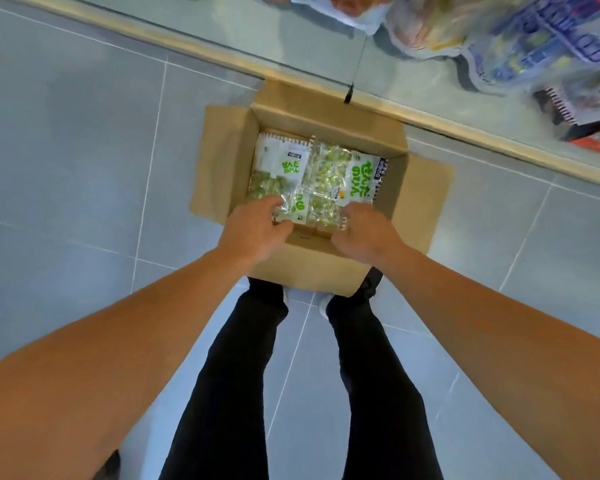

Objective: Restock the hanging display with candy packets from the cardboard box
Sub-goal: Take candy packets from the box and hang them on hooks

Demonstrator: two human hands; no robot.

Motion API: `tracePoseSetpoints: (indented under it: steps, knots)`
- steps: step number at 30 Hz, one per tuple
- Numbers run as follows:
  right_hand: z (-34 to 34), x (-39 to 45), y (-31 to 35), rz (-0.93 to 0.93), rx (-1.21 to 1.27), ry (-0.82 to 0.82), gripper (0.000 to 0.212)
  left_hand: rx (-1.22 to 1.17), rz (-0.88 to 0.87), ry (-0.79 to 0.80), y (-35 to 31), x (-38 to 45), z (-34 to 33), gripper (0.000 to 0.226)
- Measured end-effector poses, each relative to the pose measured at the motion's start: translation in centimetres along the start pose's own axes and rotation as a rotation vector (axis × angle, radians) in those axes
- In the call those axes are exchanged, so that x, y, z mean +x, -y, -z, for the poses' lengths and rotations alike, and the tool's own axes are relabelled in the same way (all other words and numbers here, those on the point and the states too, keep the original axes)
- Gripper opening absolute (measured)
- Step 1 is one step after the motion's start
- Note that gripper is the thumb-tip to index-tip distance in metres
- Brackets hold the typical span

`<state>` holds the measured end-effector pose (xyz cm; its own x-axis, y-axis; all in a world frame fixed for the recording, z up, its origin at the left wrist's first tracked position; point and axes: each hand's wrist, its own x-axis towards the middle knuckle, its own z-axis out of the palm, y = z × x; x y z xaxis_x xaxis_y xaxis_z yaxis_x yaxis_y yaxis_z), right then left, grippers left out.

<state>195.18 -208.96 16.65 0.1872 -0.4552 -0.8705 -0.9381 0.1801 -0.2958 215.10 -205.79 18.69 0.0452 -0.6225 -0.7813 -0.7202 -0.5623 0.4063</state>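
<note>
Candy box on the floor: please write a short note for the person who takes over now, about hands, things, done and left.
Left hand: fingers curled on the near edge of the packets in the box.
Right hand: also at the near edge; grip hidden.
Box stands open on the floor, before the feet, packets lying flat inside.
Display: bags hang up right, blurred.
Done: box open.
Left: lift packets, hang them.
</note>
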Motion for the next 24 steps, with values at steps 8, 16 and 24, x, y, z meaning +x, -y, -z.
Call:
tracePoseSetpoints:
  steps: [8,16,24]
  knots:
    - [-7.4,16.0,-1.7,-0.012,0.113,0.014,0.058,0.016,0.078,-0.003,8.5,12.5,-5.4,0.053]
    - [-13.4,27.6,-0.7,-0.195,0.445,-0.038,0.019,-0.087,0.131,-0.030,13.6,20.8,-9.8,0.050]
    - [-14.3,28.6,-1.1,-0.178,0.916,-0.040,0.018,-0.020,0.093,-0.002,15.4,22.5,-11.7,0.077]
